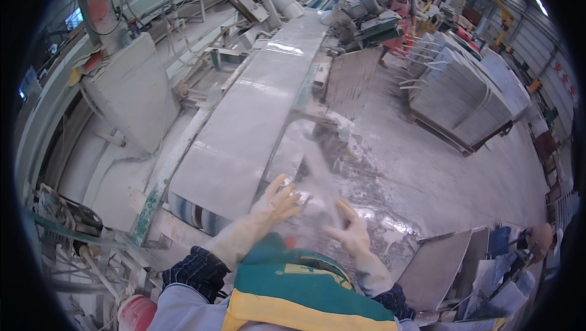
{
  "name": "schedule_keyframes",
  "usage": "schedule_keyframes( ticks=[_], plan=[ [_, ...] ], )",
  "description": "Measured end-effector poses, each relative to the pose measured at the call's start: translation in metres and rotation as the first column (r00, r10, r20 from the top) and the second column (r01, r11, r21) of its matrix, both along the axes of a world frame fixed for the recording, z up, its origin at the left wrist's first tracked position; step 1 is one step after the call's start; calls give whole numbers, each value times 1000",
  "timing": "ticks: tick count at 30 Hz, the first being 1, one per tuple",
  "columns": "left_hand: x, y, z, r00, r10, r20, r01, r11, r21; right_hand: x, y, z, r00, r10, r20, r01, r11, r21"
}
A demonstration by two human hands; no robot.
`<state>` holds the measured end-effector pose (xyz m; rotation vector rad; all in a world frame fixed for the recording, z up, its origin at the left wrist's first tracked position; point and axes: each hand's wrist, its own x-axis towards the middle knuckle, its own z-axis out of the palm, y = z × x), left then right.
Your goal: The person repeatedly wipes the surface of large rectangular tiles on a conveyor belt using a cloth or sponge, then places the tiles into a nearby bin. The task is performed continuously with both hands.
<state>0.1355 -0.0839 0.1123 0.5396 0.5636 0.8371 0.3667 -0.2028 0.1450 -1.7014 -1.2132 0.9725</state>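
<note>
Both my hands wear pale cream rubber gloves. My left hand (278,206) is raised just off the near right edge of the conveyor belt (244,111), its fingers spread and nothing in them. My right hand (352,231) is to the right of it, thumb and fingers apart. Between the hands, a pale, motion-blurred strip (320,172) slants away from me, its near end by my right thumb. The blur hides its exact kind and whether the right glove touches it. A green and yellow apron (293,282) covers my front.
Broken pale pieces (336,135) lie beside the belt. A brownish board (353,80) leans farther back. Stacked slabs (458,87) stand on a rack at right, near a person in a red apron (400,13). Panels (436,267) lean at near right; a green metal frame (146,215) flanks the belt.
</note>
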Motion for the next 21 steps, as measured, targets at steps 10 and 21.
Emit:
schedule_keyframes(
  ticks=[10,21],
  plan=[
    [-150,-11,-39,816,507,-278,-565,801,-198,-28,39,25,817,430,385,-487,871,63],
    [-296,-98,-123,475,345,-810,-818,511,-262,73,-90,-100,961,-261,90,276,907,-318]
  ],
)
